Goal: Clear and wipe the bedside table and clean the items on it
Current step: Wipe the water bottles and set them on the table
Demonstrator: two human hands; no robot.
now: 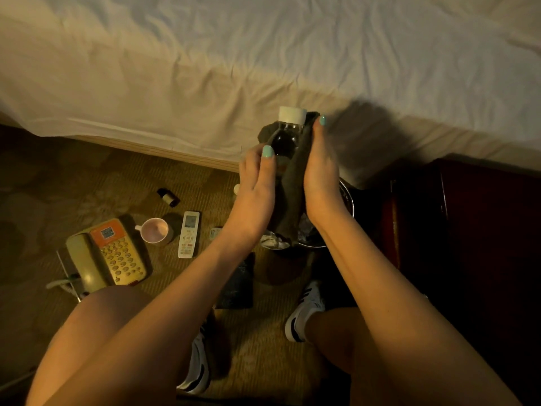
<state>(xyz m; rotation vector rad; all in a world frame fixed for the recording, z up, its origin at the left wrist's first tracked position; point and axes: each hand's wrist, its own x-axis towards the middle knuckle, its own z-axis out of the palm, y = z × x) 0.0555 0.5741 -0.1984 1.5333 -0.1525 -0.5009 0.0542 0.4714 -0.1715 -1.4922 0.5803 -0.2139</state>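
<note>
- My left hand (257, 174): fingers curled round the clear bottle (284, 140), thumb on its front.
- My right hand (320, 177): grips a dark cloth (289, 197) against that bottle (white cap up).
- Carpet (58, 186) below: telephone (108, 253), mug (155, 230), remote (189, 234).
- Bedside table (483, 230): far right.

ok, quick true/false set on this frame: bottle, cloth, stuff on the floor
1. The left hand and right hand hold a bottle with a dark cloth around it. True.
2. The bottle's cap is off. False: its white cap is on.
3. The telephone sits on the bedside table. False: it lies on the carpet.
4. The remote lies on the carpet beside the mug. True.
</note>
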